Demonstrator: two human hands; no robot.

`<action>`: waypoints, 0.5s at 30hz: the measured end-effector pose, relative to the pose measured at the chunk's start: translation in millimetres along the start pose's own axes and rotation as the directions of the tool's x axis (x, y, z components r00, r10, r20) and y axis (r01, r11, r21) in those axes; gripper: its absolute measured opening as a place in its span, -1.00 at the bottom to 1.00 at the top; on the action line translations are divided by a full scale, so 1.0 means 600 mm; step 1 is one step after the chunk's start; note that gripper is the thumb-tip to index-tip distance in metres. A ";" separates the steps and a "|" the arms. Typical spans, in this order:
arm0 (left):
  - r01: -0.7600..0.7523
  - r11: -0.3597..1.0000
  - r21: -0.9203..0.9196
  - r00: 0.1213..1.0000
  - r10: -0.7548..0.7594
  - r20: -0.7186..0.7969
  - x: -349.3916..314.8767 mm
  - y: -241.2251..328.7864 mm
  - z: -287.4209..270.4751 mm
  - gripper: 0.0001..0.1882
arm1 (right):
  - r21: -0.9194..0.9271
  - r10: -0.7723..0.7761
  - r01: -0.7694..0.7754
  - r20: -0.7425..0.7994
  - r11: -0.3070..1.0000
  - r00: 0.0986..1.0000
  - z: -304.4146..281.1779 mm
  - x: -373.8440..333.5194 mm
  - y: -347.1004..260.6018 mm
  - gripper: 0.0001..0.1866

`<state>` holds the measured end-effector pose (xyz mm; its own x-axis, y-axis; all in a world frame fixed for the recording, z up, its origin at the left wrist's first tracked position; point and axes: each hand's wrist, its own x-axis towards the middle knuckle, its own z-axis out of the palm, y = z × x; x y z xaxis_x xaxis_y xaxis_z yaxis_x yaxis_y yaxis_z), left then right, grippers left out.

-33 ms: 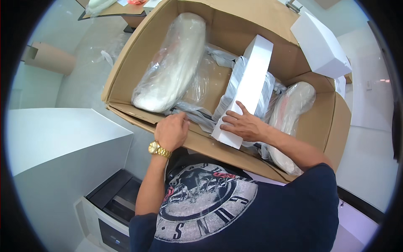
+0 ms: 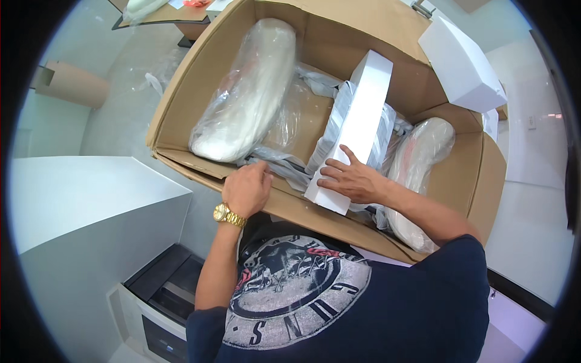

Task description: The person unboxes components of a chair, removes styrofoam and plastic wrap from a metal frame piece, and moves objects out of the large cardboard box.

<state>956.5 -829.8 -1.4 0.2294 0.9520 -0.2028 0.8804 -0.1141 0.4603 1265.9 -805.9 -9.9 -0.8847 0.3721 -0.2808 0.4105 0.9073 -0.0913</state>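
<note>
A large cardboard box (image 2: 472, 139) stands before me with its top open. My right hand (image 2: 354, 180) lies on the near end of a long white carton (image 2: 366, 106), fingers spread. That carton rests slantwise on grey plastic-wrapped pieces (image 2: 331, 142) in the middle of the box. My left hand (image 2: 247, 189) reaches over the near cardboard wall, its fingers curled beside the grey wrapping; what they grip is hidden. To its upper left leans a long cream padded piece (image 2: 251, 91) in clear plastic. A similar wrapped cream piece (image 2: 420, 175) lies at the right, partly under my right forearm.
A white carton (image 2: 463, 66) sits by the box's far right corner. A white cabinet-like block (image 2: 97, 199) stands at left, with a dark and grey machine (image 2: 163, 296) below it. Far left are a brown roll (image 2: 75, 83) and a table (image 2: 160, 15).
</note>
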 end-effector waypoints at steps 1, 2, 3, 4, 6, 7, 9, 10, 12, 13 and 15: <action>0.000 1.000 -0.002 1.000 0.000 0.003 0.001 0.001 0.000 -0.81 | 0.003 -0.011 0.010 0.011 1.000 1.000 -0.011 -0.002 0.004 -0.45; 0.000 1.000 -0.004 1.000 0.000 0.007 0.002 0.003 0.001 -0.81 | 0.006 -0.021 0.021 0.021 1.000 1.000 -0.023 -0.006 0.006 -0.43; 0.007 1.000 -0.005 1.000 -0.007 0.004 0.001 0.004 -0.002 -0.80 | 0.010 -0.023 0.023 0.023 1.000 0.999 -0.042 -0.010 0.009 -0.40; -0.001 1.000 -0.014 1.000 0.001 0.007 0.004 0.005 -0.002 -0.79 | 0.017 -0.018 0.017 0.029 1.000 0.999 -0.060 -0.017 0.011 -0.36; -0.018 0.999 -0.032 1.000 0.018 0.014 0.010 0.008 -0.003 -0.79 | 0.058 -0.014 0.011 0.046 0.998 0.999 -0.086 -0.027 0.019 -0.27; -0.019 0.999 -0.037 1.000 0.019 0.016 0.013 0.008 -0.003 -0.78 | 0.093 -0.016 0.010 0.058 0.996 0.998 -0.095 -0.030 0.027 -0.22; -0.017 0.999 -0.048 1.000 0.018 0.017 0.015 0.009 -0.001 -0.77 | 0.137 -0.017 0.008 0.068 0.990 0.998 -0.121 -0.037 0.039 -0.14; -0.023 0.998 -0.063 1.000 0.024 0.017 0.018 0.011 -0.002 -0.78 | 0.151 -0.017 0.007 0.067 0.989 0.998 -0.135 -0.042 0.044 -0.11; -0.028 0.996 -0.089 0.999 0.030 0.018 0.019 0.015 -0.006 -0.79 | 0.184 -0.026 0.014 0.065 0.983 0.998 -0.165 -0.050 0.057 -0.10; -0.033 0.996 -0.078 0.999 0.035 0.023 0.019 0.013 -0.004 -0.78 | 0.203 -0.031 0.016 0.071 0.979 0.997 -0.183 -0.055 0.062 -0.11; -0.047 0.997 -0.058 0.998 0.049 0.030 0.023 0.008 0.001 -0.77 | 0.235 -0.040 0.022 0.073 0.972 0.997 -0.210 -0.067 0.069 -0.12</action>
<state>964.3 -817.2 -2.5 0.2844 0.9363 -0.2063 0.8430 -0.1417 0.5189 1290.5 -758.2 118.2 -0.8819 0.3203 -0.3458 0.4316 0.8437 -0.3192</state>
